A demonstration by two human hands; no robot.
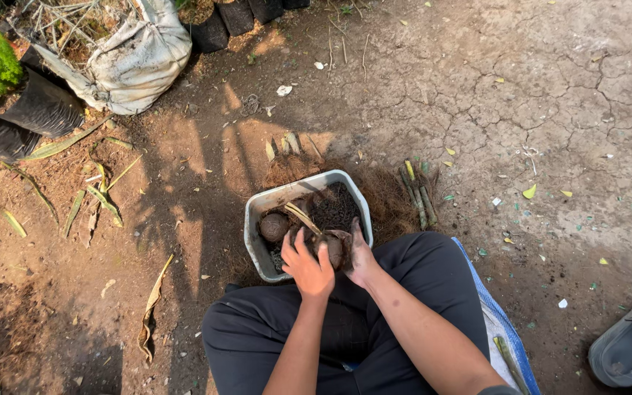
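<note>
Down over the grey tub (271, 199), both hands cupped around a brown round bulb (333, 249), left hand (309, 267) on its near side, right hand (360, 254) beside it, second bulb (273, 227) further left in the tub

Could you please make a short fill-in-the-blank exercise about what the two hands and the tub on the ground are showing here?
1. Both hands, the left hand and the right hand, grip a round brown bulb over a grey ____.
2. The tub holds dark ____.
3. The tub stands on cracked, dry ____.

Missing words: tub; soil; ground
</note>
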